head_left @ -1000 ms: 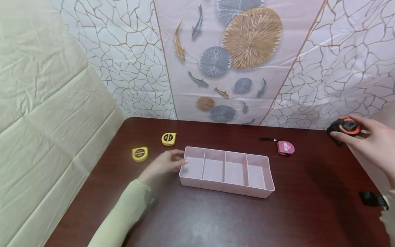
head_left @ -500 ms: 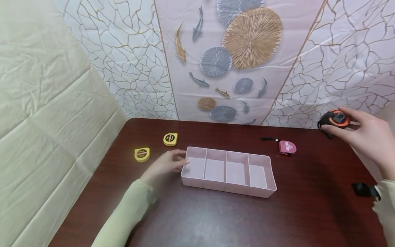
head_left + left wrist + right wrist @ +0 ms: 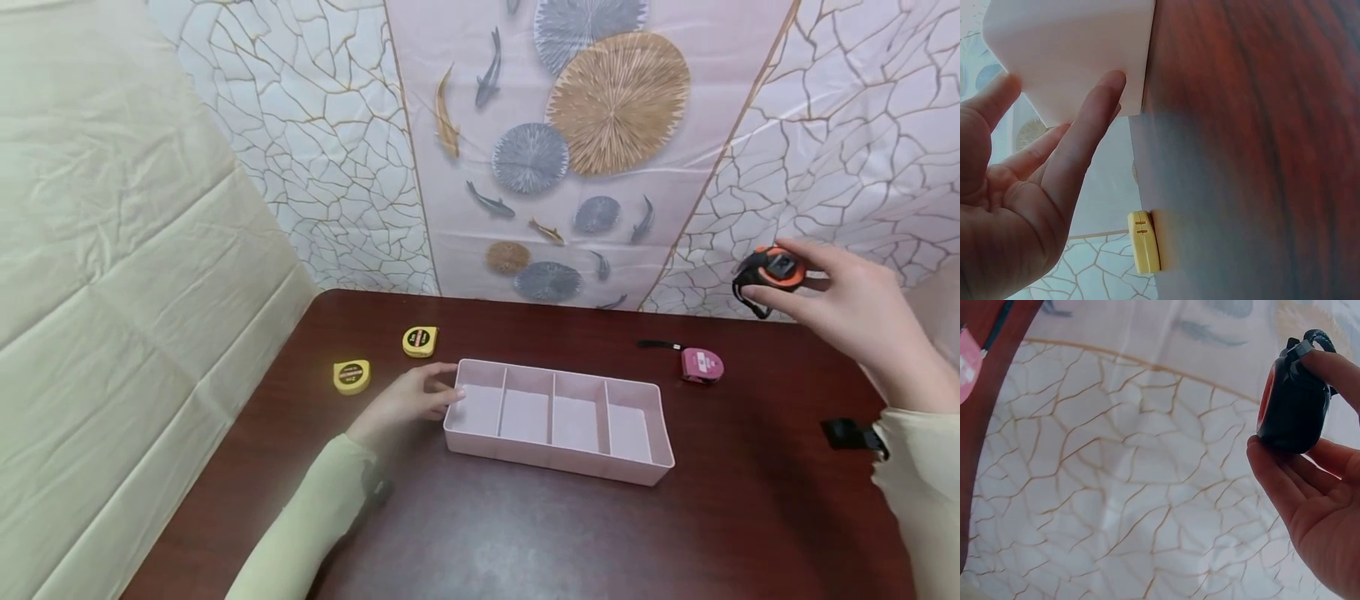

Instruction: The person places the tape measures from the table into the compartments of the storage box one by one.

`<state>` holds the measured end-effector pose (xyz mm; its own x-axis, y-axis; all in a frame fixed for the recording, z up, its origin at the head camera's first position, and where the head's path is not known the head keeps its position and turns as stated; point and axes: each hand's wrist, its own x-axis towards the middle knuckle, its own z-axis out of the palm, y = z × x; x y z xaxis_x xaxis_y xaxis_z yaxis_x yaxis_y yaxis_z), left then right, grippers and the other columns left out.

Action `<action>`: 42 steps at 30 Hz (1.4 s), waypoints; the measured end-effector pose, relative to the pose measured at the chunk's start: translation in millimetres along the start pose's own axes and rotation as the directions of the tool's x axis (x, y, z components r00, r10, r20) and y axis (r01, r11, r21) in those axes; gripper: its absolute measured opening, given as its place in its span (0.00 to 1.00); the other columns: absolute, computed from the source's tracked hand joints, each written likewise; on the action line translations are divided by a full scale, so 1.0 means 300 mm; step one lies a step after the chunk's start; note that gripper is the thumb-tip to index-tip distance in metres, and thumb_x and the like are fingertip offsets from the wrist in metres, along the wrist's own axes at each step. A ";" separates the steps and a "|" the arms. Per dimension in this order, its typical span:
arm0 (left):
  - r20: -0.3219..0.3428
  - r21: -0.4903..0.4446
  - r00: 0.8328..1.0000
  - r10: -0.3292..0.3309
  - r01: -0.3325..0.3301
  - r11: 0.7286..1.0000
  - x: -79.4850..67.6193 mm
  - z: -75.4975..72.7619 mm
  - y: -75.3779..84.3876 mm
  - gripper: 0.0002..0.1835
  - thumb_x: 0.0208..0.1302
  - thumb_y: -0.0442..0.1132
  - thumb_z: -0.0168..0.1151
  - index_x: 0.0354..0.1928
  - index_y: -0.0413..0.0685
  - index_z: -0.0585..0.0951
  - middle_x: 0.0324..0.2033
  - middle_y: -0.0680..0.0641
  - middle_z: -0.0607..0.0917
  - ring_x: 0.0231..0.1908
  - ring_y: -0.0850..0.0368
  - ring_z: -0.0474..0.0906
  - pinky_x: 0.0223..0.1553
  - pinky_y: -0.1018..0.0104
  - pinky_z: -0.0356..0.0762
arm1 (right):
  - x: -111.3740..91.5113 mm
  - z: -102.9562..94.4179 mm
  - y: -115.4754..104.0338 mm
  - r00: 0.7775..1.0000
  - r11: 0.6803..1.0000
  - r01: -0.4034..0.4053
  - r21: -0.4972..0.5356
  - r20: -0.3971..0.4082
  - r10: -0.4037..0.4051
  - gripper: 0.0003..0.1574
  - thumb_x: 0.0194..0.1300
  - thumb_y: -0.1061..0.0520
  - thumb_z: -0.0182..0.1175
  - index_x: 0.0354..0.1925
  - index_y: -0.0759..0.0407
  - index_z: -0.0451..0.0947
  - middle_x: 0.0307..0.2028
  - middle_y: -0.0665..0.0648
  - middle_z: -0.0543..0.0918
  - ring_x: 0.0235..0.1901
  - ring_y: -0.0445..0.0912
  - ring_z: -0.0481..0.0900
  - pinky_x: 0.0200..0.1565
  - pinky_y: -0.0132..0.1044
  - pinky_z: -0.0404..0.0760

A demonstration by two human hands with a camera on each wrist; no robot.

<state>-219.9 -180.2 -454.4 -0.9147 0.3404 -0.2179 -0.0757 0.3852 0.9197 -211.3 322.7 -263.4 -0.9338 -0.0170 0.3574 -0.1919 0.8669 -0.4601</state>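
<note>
A pale pink divided box [image 3: 558,457] with several compartments sits on the table in the head view. My left hand [image 3: 408,400] holds its left end, the thumb at the rim and the fingers [image 3: 1094,112] against the outer end wall. At the right, my right hand [image 3: 851,308] is raised above the table and grips a black and orange tape measure [image 3: 772,268] between thumb and fingers. A black strap loop hangs from the tape measure. In the right wrist view the tape measure [image 3: 1297,403] is seen edge-on.
Two yellow tape measures, one nearer [image 3: 352,377] and one farther back [image 3: 420,341], lie left of the box. Right of it lies a pink tape measure [image 3: 702,365] with a black strap. A patterned cloth [image 3: 352,167] hangs behind the dark wooden table [image 3: 450,533].
My right hand has moved left and slightly up with the black and orange tape measure. My left hand stays at the box's end. The view has shifted slightly.
</note>
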 end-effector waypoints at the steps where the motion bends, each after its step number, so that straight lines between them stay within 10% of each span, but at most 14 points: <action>1: 0.005 0.004 1.000 0.000 0.000 1.000 0.001 0.000 -0.001 0.38 0.64 0.49 0.71 0.72 0.46 0.69 0.50 0.39 0.85 0.43 0.49 0.86 0.46 0.55 0.85 | 0.009 0.000 -0.011 1.000 1.000 0.013 -0.012 0.005 -0.013 0.49 0.55 0.40 0.76 0.70 0.54 0.73 0.62 0.70 0.77 0.49 0.40 0.85 0.45 0.28 0.65; 5: 0.004 0.006 1.000 -0.002 0.002 1.000 -0.001 0.002 0.005 0.38 0.65 0.48 0.71 0.72 0.45 0.68 0.50 0.39 0.85 0.43 0.49 0.86 0.46 0.55 0.85 | 0.046 0.003 -0.054 0.996 0.996 0.084 -0.042 0.025 -0.083 0.48 0.57 0.41 0.75 0.70 0.58 0.71 0.61 0.74 0.76 0.53 0.73 0.76 0.48 0.52 0.67; 22: -0.008 0.005 1.000 -0.012 0.012 1.000 -0.006 0.011 0.019 0.34 0.66 0.46 0.70 0.71 0.46 0.71 0.49 0.41 0.86 0.47 0.50 0.85 0.44 0.56 0.86 | 0.124 0.051 -0.229 0.935 0.935 0.355 0.019 0.014 -0.355 0.37 0.57 0.49 0.76 0.62 0.56 0.79 0.50 0.62 0.84 0.49 0.60 0.82 0.42 0.14 0.64; 37: 0.021 0.054 1.000 0.006 -0.007 0.998 -0.004 -0.008 0.035 0.33 0.66 0.45 0.70 0.70 0.45 0.71 0.49 0.42 0.86 0.47 0.50 0.85 0.44 0.57 0.86 | 0.136 0.134 -0.384 0.869 0.868 0.488 0.093 0.041 -0.493 0.38 0.55 0.52 0.77 0.62 0.60 0.78 0.51 0.59 0.84 0.49 0.51 0.82 0.47 0.15 0.68; 42: 0.010 0.071 1.000 0.007 -0.008 0.997 -0.007 -0.009 0.037 0.33 0.66 0.44 0.70 0.70 0.44 0.72 0.48 0.42 0.86 0.45 0.51 0.86 0.43 0.57 0.86 | 0.136 0.172 -0.430 0.853 0.851 0.508 0.131 0.061 -0.519 0.40 0.55 0.51 0.78 0.64 0.58 0.77 0.48 0.57 0.83 0.49 0.51 0.83 0.53 0.33 0.79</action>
<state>-219.9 -178.9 -442.7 -0.9113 0.3515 -0.2144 -0.0401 0.4425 0.8959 -240.4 184.5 -231.4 -0.7153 -0.4946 0.4936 -0.6775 0.6638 -0.3167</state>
